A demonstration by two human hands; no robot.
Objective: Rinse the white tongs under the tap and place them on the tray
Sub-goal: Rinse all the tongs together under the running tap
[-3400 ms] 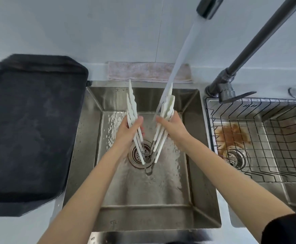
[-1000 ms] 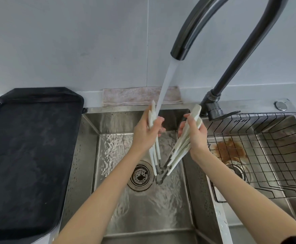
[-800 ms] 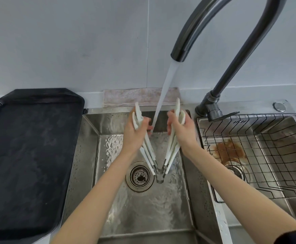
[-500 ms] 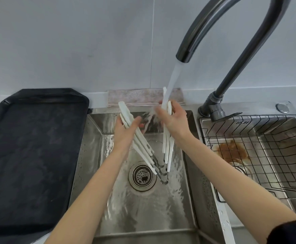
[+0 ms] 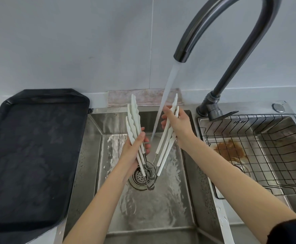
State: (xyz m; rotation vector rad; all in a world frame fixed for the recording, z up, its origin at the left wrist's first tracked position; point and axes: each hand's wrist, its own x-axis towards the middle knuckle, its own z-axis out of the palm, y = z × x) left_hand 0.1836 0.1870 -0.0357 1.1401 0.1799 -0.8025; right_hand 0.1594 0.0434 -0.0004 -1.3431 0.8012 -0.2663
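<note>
**Tongs spread in a V under the running tap**

You hold the tongs (image 5: 138, 138) over the left sink (image 5: 94, 155), their arms splayed wide in a V with the metal hinge ends meeting low, just above the drain (image 5: 138, 178). Your left hand (image 5: 134, 152) grips the left bundle of white arms, fingers curled round them and the thumb lying across the front. Your right hand (image 5: 178, 127) grips the right bundle higher up, fingers wrapped round it near the tips. Several white arms show on each side, so you may be holding more than one pair; how many cannot be told.

The stream (image 5: 163, 106) from the tap (image 5: 231, 50) falls between the two bundles, passes just beside your right fingers (image 5: 166, 111) and lands in the gap of the V. The sink holds a thin sheet of rippling water over its floor.

The right sink (image 5: 284, 131) carries a wire basket (image 5: 249, 155); a brown stain (image 5: 229, 150) lies on the floor beneath it, near its own drain.

The tray (image 5: 34, 155), black and wet-looking, sits on the counter to the left of the sink, well apart from the tongs, with nothing on it. A pinkish cloth (image 5: 143, 97) lies folded along the back edge, behind the tong tips. The wall behind is plain pale panels.
</note>
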